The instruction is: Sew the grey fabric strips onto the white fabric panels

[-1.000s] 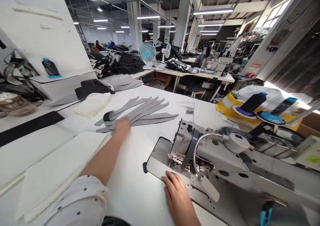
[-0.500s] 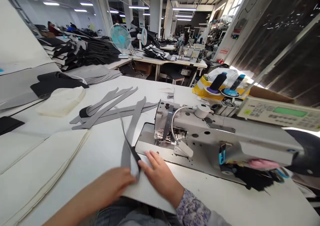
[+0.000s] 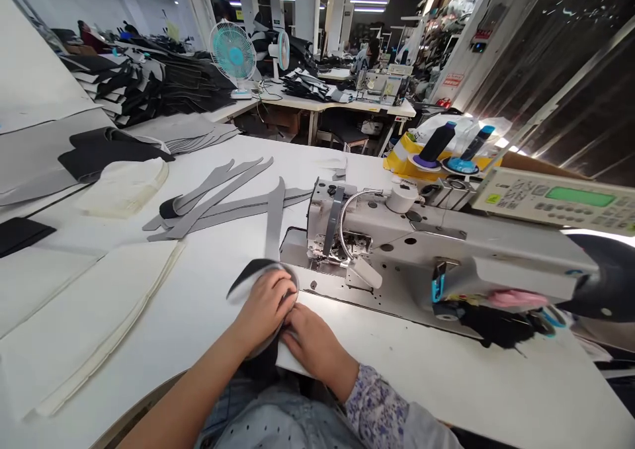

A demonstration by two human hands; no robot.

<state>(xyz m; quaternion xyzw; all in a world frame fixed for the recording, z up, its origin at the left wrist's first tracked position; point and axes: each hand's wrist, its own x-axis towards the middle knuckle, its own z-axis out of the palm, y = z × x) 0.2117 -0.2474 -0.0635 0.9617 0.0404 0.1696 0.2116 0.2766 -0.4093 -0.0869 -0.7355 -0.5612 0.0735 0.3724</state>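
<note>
A curled black-and-grey fabric strip [image 3: 251, 270] lies at the table's front edge, one end hanging down toward my lap. My left hand [image 3: 265, 303] has its fingers bent round the strip. Touching it on the right, my right hand [image 3: 317, 343] has its fingertips pressed on the same strip; the exact pinch is hidden between the hands. Just beyond them stands a sewing machine [image 3: 387, 237], its needle area to the right of the strip. A long grey fabric piece [image 3: 274, 221] extends behind the hands, beside several other grey strips [image 3: 213, 214].
Cream panels [image 3: 94, 303] cover the left of the white table [image 3: 407, 376]. Dark folded fabric [image 3: 109, 155] lies farther back. Thread cones [image 3: 436, 143] and a control panel [image 3: 560, 201] stand at the right. Fans [image 3: 233, 55] and people are in the background.
My left hand has moved up and right, closer to the machine, and the strip is now bent into a curl under it. My right hand has drawn slightly lower, with its fingers curled in.
</note>
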